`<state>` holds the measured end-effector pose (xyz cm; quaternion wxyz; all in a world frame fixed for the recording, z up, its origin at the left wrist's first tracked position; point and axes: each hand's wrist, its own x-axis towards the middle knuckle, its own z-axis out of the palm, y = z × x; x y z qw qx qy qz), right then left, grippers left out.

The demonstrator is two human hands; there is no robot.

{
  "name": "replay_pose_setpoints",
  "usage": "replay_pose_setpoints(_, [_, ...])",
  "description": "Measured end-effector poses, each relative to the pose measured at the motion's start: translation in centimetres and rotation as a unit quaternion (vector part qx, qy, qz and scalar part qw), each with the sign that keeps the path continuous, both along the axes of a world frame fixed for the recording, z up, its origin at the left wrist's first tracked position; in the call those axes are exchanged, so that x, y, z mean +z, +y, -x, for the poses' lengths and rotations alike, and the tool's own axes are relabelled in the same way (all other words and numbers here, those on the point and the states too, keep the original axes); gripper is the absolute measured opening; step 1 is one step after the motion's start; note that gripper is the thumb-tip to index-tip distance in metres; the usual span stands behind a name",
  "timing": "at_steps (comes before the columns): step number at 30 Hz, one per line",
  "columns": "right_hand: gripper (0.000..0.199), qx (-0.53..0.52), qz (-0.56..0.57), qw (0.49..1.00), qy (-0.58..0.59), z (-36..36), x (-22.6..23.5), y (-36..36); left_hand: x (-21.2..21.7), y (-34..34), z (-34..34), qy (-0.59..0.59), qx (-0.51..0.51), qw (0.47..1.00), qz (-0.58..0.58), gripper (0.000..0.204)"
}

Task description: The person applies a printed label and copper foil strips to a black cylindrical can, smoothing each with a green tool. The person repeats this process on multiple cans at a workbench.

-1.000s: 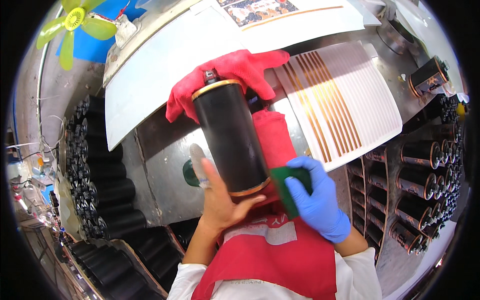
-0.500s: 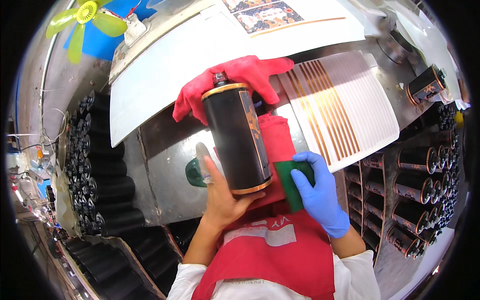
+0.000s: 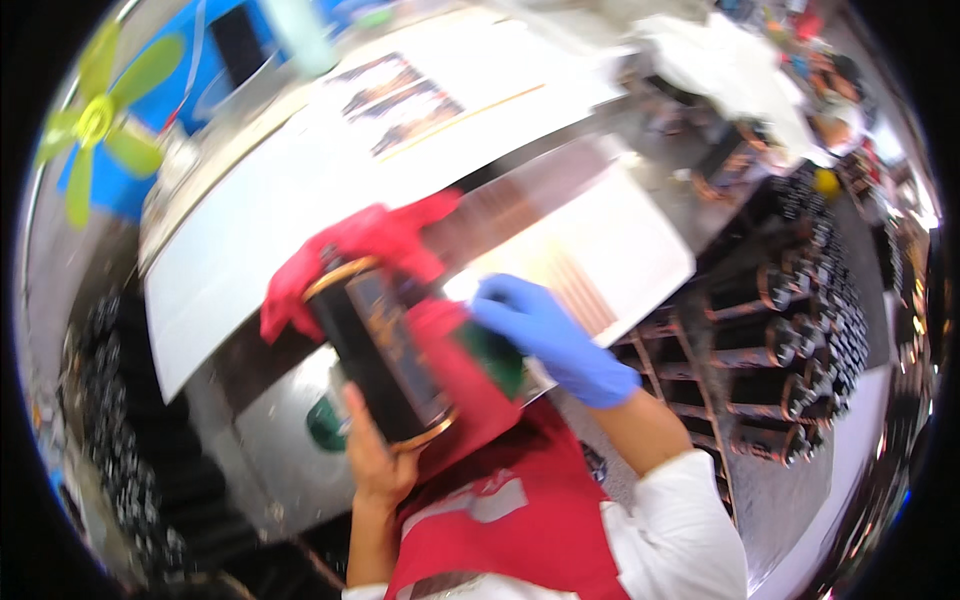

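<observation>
My left hand [image 3: 378, 455] grips the lower end of a black cylindrical bottle [image 3: 362, 365] with gold rims, a small neck and a dark decorated label panel. The bottle lies tilted over red cloth [image 3: 350, 230], neck pointing away from me. In a blue glove, my right hand [image 3: 555, 340] is right of the bottle, beside a dark green pad [image 3: 490, 358]. Motion smears its fingers, so whether they touch the pad is unclear. Just beyond that hand lies a white sheet [image 3: 640, 235] bearing copper-coloured strips. Another green piece [image 3: 325, 425] sits left of my left hand.
Black bottles [image 3: 130, 430] are stacked on the left; more gold-rimmed bottles [image 3: 755, 350] fill racks on the right. A white board [image 3: 230, 260] covers the far tabletop, with a printed picture [image 3: 395, 100] on it. A yellow-green fan [image 3: 95, 120] stands far left.
The whole view has swung. The bottle has rolled so its label panel faces up more. My right hand has shifted from over the green pad towards the strip sheet; the left still holds the bottle.
</observation>
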<state>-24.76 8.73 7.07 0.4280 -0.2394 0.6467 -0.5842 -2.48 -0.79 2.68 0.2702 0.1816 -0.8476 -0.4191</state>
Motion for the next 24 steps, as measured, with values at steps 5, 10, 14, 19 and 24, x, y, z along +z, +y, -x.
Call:
replay_pose_setpoints(5, [0.026,0.119,0.101,0.937,0.311,2.8,3.5,-11.4,0.3,0.7,-0.1,0.001,0.018,1.0,-0.009,0.098])
replay_pose_setpoints(10, [0.027,0.38,0.025,0.742,0.552,4.0,5.2,-16.9,0.2,0.5,-1.2,-0.025,0.039,0.997,0.053,0.1])
replay_pose_setpoints(14, [0.029,0.36,-0.046,0.795,0.486,3.4,4.6,-18.6,-0.2,0.3,-1.8,-0.033,0.049,0.996,0.061,0.096])
replay_pose_setpoints(19, [0.035,0.372,-0.071,0.785,0.49,3.1,8.1,-16.1,-0.1,0.6,-1.9,-0.02,0.058,0.995,0.081,0.091])
replay_pose_setpoints(24, [0.04,0.341,0.001,0.824,0.452,4.5,9.9,-9.8,-1.5,0.8,-2.0,0.027,0.039,0.978,0.205,0.08])
